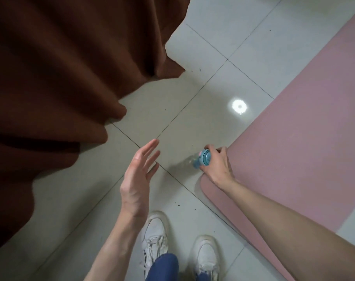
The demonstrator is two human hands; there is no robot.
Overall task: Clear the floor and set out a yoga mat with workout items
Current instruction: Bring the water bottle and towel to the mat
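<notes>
A pink yoga mat lies unrolled on the tiled floor along the right side, its near corner curled slightly. My right hand is shut around the blue lid of a clear water bottle, which stands on the tile just beside the mat's left edge. The bottle's clear body is seen from above and is hard to make out. My left hand hovers open over the floor to the left of the bottle, fingers spread, holding nothing.
A brown curtain hangs in folds over the left and top left, reaching the floor. My two white sneakers stand at the bottom centre. A ceiling light reflection shines on the grey-white tiles.
</notes>
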